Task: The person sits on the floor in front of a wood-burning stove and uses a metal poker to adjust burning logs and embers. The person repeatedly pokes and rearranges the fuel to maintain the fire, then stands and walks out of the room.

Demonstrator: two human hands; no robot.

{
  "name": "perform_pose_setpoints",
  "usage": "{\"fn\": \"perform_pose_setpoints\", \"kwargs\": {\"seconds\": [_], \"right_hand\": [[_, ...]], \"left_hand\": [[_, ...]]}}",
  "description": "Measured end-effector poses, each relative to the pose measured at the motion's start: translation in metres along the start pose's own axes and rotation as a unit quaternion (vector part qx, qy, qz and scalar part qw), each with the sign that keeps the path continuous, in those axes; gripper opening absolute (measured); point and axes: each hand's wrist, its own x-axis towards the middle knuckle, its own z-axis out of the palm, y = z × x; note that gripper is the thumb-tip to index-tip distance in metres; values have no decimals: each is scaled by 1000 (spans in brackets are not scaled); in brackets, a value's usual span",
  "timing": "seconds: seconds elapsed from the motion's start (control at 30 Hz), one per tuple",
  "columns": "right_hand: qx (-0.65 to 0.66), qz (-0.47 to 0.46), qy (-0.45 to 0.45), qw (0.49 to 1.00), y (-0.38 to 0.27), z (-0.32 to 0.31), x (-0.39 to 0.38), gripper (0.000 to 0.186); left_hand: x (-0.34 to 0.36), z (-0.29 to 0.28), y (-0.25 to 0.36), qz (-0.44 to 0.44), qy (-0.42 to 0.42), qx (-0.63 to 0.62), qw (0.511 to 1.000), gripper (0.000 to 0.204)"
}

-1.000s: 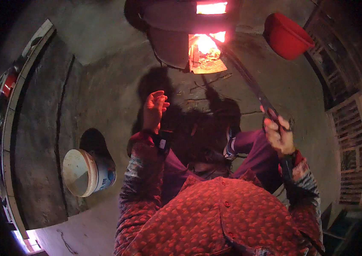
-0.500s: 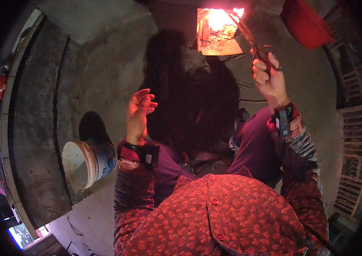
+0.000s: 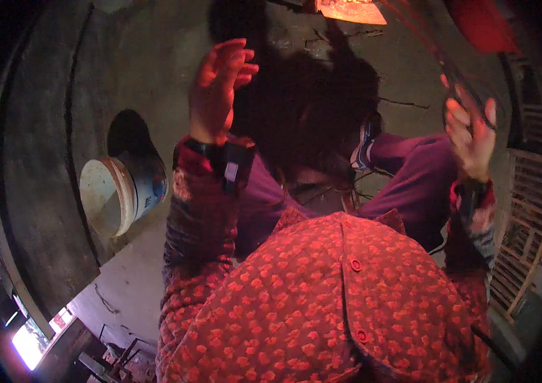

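Observation:
My right hand (image 3: 472, 137) is closed round the looped handles of long, dark fire tongs (image 3: 440, 57). From the hand the tongs slant up and left toward the glowing fire opening (image 3: 351, 10) at the top edge. Their tips are cut off or too blurred to make out. My left hand (image 3: 215, 96) is raised over the floor with its fingers loosely apart, holding nothing. Only the bright orange lower lip of the fire opening shows.
A whitish bucket (image 3: 125, 198) stands to the left by a dark raised ledge (image 3: 35, 159). At the upper right is a red basin (image 3: 481, 25), with a slatted wooden rack (image 3: 526, 230) below it. Thin twigs (image 3: 405, 102) lie near my shoe (image 3: 363, 145).
My right hand has moved right with the tongs, away from the fire opening. The view has shifted so the opening sits mostly beyond the top edge. My left hand stays empty.

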Motion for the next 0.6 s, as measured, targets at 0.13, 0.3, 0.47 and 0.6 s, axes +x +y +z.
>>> {"fn": "perform_pose_setpoints", "kwargs": {"seconds": [0.13,0.3,0.47,0.6], "right_hand": [[-67,-40,214,974,18,18,-74,76],[11,54,129,990,56,11,-121,70],[7,134,266,955,104,-11,-110,57],[70,170,289,940,115,-16,-100,55]], "left_hand": [[10,9,3,0,-43,-65,997,32],[20,23,-19,5,-4,-50,999,41],[25,21,-29,6,-13,14,1000,31],[23,25,-23,-13,1,19,1000,30]]}}
